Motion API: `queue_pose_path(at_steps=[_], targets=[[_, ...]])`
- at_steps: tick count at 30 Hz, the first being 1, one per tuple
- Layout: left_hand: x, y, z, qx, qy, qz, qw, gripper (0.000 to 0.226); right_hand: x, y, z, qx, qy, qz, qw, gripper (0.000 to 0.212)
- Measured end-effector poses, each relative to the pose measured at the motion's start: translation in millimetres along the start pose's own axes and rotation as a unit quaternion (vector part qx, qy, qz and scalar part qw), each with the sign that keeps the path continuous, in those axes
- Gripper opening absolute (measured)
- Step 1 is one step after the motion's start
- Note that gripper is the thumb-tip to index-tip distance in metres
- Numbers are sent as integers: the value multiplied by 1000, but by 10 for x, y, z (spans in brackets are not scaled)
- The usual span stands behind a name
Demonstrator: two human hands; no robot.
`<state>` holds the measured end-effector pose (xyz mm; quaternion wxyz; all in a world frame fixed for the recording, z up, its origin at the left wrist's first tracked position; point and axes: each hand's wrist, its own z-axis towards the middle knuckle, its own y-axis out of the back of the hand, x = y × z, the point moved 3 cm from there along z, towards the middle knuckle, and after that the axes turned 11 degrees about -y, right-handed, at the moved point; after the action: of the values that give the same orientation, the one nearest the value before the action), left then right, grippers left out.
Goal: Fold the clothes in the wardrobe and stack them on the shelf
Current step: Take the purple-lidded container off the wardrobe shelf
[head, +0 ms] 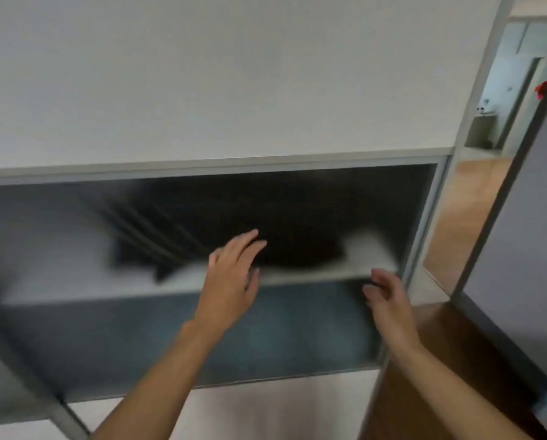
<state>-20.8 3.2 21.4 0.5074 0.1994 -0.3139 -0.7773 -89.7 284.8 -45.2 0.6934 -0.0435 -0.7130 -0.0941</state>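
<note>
A dark garment [284, 230] lies blurred on the pale wardrobe shelf [297, 276], filling the middle of the compartment. My left hand [234, 271] reaches toward its front edge with fingers straight; whether the fingertips touch the cloth I cannot tell. My right hand [385, 293] hovers at the shelf's right front edge, fingers loosely curled, holding nothing. A bluish-grey cloth [291, 331] lies in the compartment below the shelf.
A white panel [202, 74] closes the wardrobe above the shelf opening. The open wardrobe door [520, 217] stands at the right, with wooden floor [469, 211] behind it. The grey frame post [424, 223] borders the compartment on the right.
</note>
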Motion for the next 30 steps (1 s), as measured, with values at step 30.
queue_pose_path(at_steps=[30], targets=[[217,-188,504,62,-78,134,986,62,360,37,851,-4,-19,52,998,55]])
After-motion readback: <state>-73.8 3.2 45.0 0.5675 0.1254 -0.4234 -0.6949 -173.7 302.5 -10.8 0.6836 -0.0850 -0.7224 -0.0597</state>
